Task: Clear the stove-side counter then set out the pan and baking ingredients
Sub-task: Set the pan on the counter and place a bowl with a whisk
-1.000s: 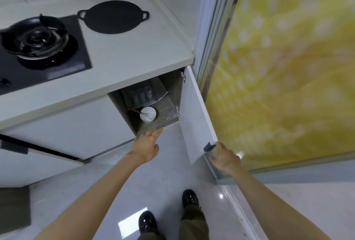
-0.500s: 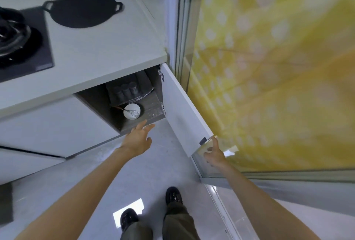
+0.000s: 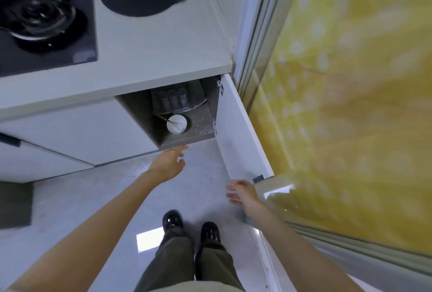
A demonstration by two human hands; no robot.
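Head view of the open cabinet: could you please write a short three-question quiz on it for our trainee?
1. True or false: the cabinet door stands open.
2. Fill in: inside the cabinet, a ___ rests with its wire end in the white bowl.
3. Short answer: which is nearer the door's handle, the left hand or the right hand?

Key
1. True.
2. Whisk.
3. The right hand. Its fingers are spread and hold nothing.
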